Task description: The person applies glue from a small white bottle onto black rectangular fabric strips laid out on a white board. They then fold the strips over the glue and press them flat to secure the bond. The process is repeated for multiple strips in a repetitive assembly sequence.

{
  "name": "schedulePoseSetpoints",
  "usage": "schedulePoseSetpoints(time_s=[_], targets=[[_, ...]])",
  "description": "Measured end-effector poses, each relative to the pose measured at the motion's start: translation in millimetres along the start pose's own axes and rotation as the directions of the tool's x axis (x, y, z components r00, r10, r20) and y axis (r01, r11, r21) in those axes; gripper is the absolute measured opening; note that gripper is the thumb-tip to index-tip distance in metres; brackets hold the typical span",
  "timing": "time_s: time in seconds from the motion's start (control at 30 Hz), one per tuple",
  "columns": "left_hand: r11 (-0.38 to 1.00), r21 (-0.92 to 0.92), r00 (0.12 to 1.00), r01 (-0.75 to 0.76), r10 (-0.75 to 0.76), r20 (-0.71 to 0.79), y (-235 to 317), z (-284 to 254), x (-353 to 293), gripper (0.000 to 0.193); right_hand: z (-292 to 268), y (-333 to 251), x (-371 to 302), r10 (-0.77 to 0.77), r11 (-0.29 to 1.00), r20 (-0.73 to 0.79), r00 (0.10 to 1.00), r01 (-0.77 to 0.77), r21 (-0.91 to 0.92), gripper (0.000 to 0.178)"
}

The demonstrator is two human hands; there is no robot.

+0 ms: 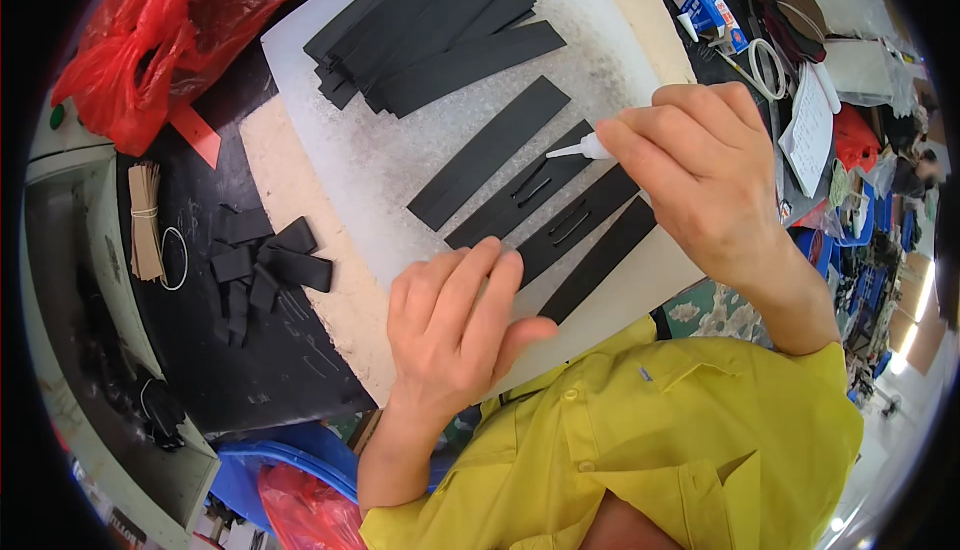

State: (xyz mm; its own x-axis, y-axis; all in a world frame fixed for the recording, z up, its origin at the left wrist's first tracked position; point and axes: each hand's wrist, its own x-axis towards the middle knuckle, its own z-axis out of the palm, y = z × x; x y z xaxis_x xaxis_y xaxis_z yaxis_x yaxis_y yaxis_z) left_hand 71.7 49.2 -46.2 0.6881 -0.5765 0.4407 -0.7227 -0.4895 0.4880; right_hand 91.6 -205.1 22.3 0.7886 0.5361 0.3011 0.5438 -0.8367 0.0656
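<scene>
My right hand (pixel 705 165) is closed round a small white glue bottle (pixel 592 147). Its thin nozzle points left, just over a flat black strip (pixel 490 208). Two glossy lines of glue run along that strip, and two more mark the neighbouring black strip (pixel 545 253). My left hand (pixel 450 320) lies palm down across the near ends of these strips, fingers stretched and thumb apart, holding nothing. On either side lie an unmarked strip (pixel 490 155) and a narrower-looking strip (pixel 600 258). A fanned pile of black strips (pixel 425 25) covers the far part of the whitish sheet (pixel 370 185).
Folded black pieces (pixel 265 260) are heaped on the dark table at left, beside a tied tan bundle (pixel 146 220). A red plastic bag (pixel 190 30) sits far left. Blue-and-white boxes (pixel 700 0), a white cord ring (pixel 767 70) and a notebook (pixel 806 130) lie at right.
</scene>
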Motion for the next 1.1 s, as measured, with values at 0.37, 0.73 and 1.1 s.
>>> schedulePoseSetpoints(time_s=[0.37,0.73,1.1], targets=[[0.995,0.087,0.999,0.048,-0.05,0.015,-17,-1,16,0.06,12,-6,25,-0.086,0.996,0.06,0.995,0.084,0.034,0.035],[0.996,0.067,0.998,0.054,-0.054,0.009,-19,0,14,0.058,28,8,28,-0.026,0.996,-0.1,0.995,0.035,0.086,0.023],[0.997,-0.058,0.99,0.054,-0.061,-0.127,5,-9,5,0.025,55,94,-47,0.747,0.327,0.073,0.661,-0.46,0.826,0.023]])
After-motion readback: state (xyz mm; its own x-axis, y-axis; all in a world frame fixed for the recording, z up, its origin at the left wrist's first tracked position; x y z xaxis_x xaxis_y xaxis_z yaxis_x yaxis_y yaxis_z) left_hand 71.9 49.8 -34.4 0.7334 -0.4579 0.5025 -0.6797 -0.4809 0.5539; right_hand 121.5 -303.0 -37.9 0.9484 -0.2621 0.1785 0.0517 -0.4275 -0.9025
